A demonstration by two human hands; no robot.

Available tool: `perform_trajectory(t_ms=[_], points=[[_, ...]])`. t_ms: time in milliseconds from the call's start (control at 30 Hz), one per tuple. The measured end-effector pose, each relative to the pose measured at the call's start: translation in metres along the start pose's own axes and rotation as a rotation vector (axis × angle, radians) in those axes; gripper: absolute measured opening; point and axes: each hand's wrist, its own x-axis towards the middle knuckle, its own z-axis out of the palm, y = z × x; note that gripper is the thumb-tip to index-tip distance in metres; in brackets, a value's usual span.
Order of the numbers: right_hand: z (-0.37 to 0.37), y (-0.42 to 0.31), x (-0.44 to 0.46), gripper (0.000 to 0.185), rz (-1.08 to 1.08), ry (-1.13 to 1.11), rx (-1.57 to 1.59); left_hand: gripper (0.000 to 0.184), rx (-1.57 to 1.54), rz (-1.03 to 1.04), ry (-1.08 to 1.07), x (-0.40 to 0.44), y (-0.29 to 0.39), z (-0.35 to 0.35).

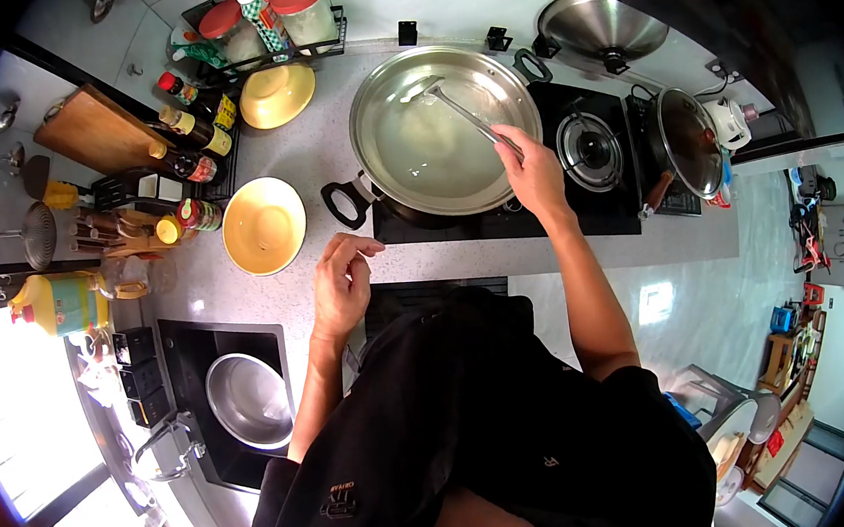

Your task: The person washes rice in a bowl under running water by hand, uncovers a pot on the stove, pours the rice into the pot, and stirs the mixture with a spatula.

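A wide steel pan (374,172) with black side handles sits over the left part of the stove. Cloudy liquid (474,164) with a paler patch in the middle fills it. My right hand (535,175) is closed around the handle of a metal spoon (469,117), whose head rests in the liquid near the far side. Left of the pan's near handle, my left hand (341,283) hovers by the counter's front edge, fingers loosely curled and holding nothing. A yellow bowl (264,227) stands on the counter just beyond it.
Another yellow bowl (277,95) leans tilted by the sauce bottles (195,165). A metal pot (249,401) lies in the black sink (189,349) at left. Right of the pan are a bare burner (590,148) and a lidded pan (688,145). A steel lid (602,27) hangs on the wall.
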Motion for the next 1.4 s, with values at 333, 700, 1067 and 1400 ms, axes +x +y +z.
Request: perform_trajectory(t_ms=[333,700,1067,1400], points=[[0.023,-0.009,-0.011,0.023,0.058,-0.021,-0.031,0.031,0.0,-0.03,-0.047,-0.011,0.0,-0.008],[0.004,-0.015,-0.027,0.02,0.119,-0.093,-0.065,0.029,-0.004,-0.028,-0.055,-0.015,0.002,-0.014],[-0.016,-0.017,-0.044,0.02,0.132,-0.11,-0.146,0.028,-0.011,-0.019,-0.06,-0.017,0.002,-0.014],[-0.032,-0.022,-0.061,0.023,0.117,-0.13,-0.259,0.029,-0.031,0.012,-0.06,-0.024,-0.002,-0.018]])
